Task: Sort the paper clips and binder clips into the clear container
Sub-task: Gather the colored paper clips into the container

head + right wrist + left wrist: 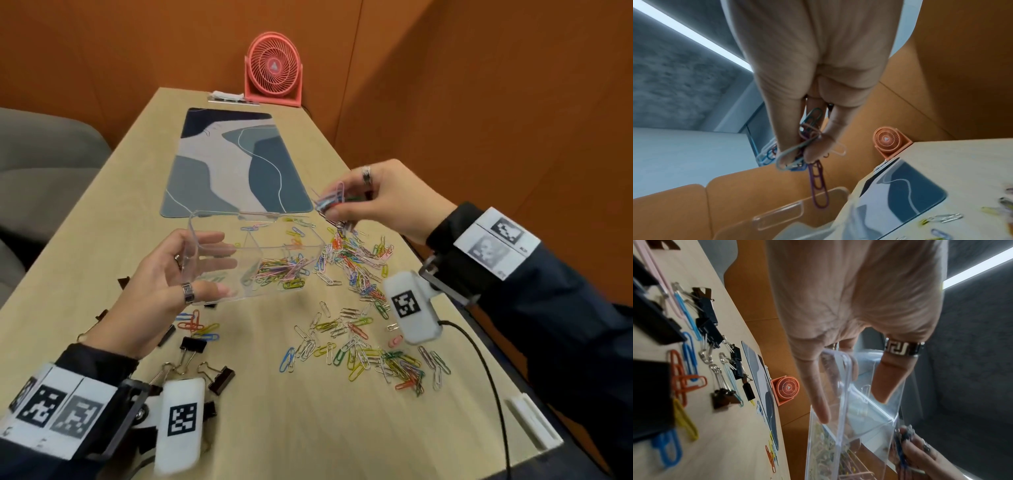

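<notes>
The left hand (171, 274) holds the clear container (253, 253) lifted and tilted above the desk (308, 428), thumb on the near outside and fingers reaching along the inside of its left wall; a divider splits it into compartments, and one already carries a heap of coloured clips. The right hand (383, 198) hovers just beyond the container's right rim, its grip closed around a bunch of paper clips (334, 202), some dangling below the fingers.

Most of the loose paper clips (359, 274) lie scattered on the desk right of the container and nearer the person. The black binder clips (195, 346) sit on the near left, under the left wrist.

The paper clips look light, thin and slick, and they hook into each other, so a bunch is likely to come up as a tangle; pinching across the middle of the bunch should keep strays from slipping. The binder clips are stiffer and chunkier, best taken by the body or the wire handles. The container is rigid, smooth plastic, so holding it over the wall suits it.
</notes>
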